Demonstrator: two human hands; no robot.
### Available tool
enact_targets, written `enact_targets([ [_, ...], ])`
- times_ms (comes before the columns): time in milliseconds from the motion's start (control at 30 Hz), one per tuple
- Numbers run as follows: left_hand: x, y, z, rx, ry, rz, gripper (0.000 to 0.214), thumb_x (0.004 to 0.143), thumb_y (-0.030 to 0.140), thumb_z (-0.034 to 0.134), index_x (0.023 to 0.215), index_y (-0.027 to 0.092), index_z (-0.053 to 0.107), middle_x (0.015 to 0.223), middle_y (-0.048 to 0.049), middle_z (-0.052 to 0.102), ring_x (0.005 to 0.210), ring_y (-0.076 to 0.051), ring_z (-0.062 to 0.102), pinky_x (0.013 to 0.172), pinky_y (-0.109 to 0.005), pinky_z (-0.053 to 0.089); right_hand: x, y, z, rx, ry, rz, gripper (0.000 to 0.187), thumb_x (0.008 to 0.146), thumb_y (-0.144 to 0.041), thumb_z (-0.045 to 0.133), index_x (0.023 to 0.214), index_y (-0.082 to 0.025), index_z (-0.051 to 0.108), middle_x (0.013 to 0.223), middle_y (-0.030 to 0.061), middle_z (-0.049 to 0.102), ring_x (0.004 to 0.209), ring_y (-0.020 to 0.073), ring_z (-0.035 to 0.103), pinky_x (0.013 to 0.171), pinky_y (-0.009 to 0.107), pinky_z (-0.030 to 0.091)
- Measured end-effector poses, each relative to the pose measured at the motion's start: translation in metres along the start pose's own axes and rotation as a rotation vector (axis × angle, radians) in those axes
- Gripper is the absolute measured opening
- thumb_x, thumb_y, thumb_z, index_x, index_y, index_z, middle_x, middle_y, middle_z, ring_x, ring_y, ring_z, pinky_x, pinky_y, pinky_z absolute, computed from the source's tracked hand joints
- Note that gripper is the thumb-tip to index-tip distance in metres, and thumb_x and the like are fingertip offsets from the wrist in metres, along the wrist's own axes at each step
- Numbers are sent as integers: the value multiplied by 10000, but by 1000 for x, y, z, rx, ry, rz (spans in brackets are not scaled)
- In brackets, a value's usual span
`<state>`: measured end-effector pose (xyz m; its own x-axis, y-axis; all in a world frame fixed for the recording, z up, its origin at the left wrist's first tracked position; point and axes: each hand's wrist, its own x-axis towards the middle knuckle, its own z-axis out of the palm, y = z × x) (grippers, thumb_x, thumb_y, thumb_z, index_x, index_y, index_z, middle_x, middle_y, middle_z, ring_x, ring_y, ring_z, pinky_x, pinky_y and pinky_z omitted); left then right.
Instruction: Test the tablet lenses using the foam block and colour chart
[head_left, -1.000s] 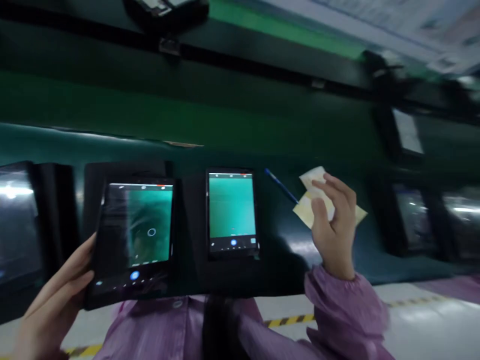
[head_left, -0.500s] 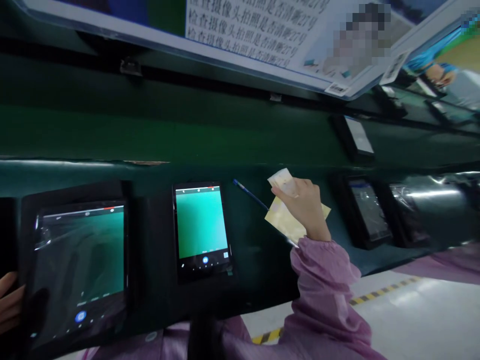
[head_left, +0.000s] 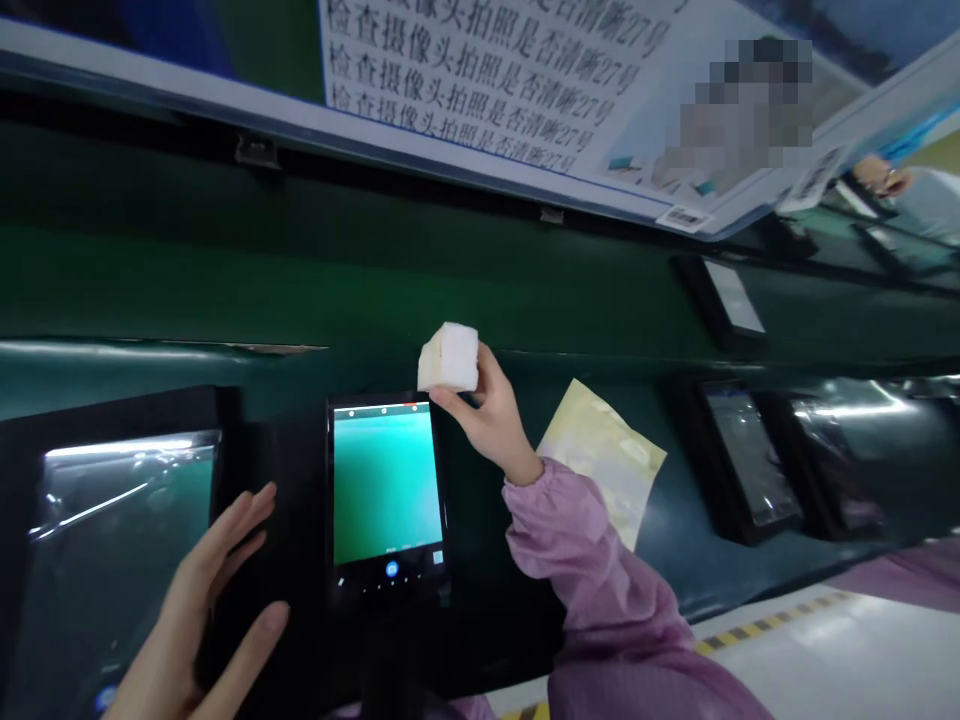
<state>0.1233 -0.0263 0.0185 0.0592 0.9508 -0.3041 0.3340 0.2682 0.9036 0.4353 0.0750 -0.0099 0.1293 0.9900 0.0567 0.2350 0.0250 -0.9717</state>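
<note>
My right hand [head_left: 491, 415] grips a white, soft-looking foam block [head_left: 454, 358] between thumb and fingers, just above the top right corner of the middle tablet [head_left: 386, 488]. That tablet is lit, with a green camera picture on its screen. My left hand [head_left: 199, 600] is open, thumb and fingers apart, in front of the right edge of the left tablet [head_left: 112, 530]. The left tablet has a dark, glossy screen with bright reflections and sits in a black surround. A pale yellow sheet [head_left: 600, 440] lies right of my right hand, partly behind the purple sleeve.
More tablets in black trays [head_left: 750, 455] stand at the right. Behind them on the raised green strip lies another black tray [head_left: 724, 300]. A printed board [head_left: 480, 100] overhangs the back. At the far right shows another person's hand [head_left: 883, 178].
My right hand has moved left with the white block, from over the yellow sheet to the middle tablet. My left hand has come in from the left edge and opened. The blue pen is now out of sight.
</note>
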Motion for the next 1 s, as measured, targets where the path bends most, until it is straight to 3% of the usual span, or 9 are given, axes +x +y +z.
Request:
enact_targets([
  [67,5,9,19,38,-51,26,718,947,460,671,1599,451,370,1670,-45,434,1506,-391,445,1265,-685,315,-4,7,2,-30,-13,-26,709,857,-520,812,1454,-254,538,1460,131,615,1293,313,632,923,433,647],
  [133,10,9,29,91,-100,70,765,959,429,674,1627,441,300,1699,-67,376,1511,-391,437,1246,-699,330,-8,12,2,-42,-28,-67,707,869,-509,804,1476,-264,536,1478,127,596,1292,310,624,845,384,659],
  [333,17,-5,44,207,-224,133,1050,899,370,766,1680,413,66,1784,-81,136,1619,-394,221,1272,-692,251,-9,19,6,-80,-31,-157,681,907,-519,764,1509,-308,524,1467,105,588,1307,318,591,827,397,672],
  [567,16,-6,57,290,-172,242,1165,824,353,834,1691,357,55,1781,-95,112,1638,-374,159,1312,-643,185,-7,24,14,-114,-7,-195,534,951,-534,708,1410,-290,585,1461,83,585,1281,295,610,792,377,686],
  [767,17,-8,60,386,-147,304,1198,805,370,840,1693,350,36,1778,-104,109,1631,-391,173,1295,-668,227,-6,32,17,-206,14,-248,621,979,-691,573,1447,-286,521,1468,96,577,1303,312,608,766,402,701],
  [900,17,-6,60,430,-148,328,1179,820,369,823,1695,317,35,1780,-117,84,1640,-386,143,1296,-671,220,-6,32,17,-200,20,-302,569,1002,-646,582,1423,-269,518,1468,97,579,1295,272,619,733,317,701],
  [1000,17,-5,59,433,-157,341,1172,828,368,815,1697,297,32,1780,-131,71,1641,-384,143,1294,-673,221,-7,32,17,-214,13,-313,595,1010,-652,558,1462,-272,483,1478,100,570,1309,281,615,728,322,709],
])
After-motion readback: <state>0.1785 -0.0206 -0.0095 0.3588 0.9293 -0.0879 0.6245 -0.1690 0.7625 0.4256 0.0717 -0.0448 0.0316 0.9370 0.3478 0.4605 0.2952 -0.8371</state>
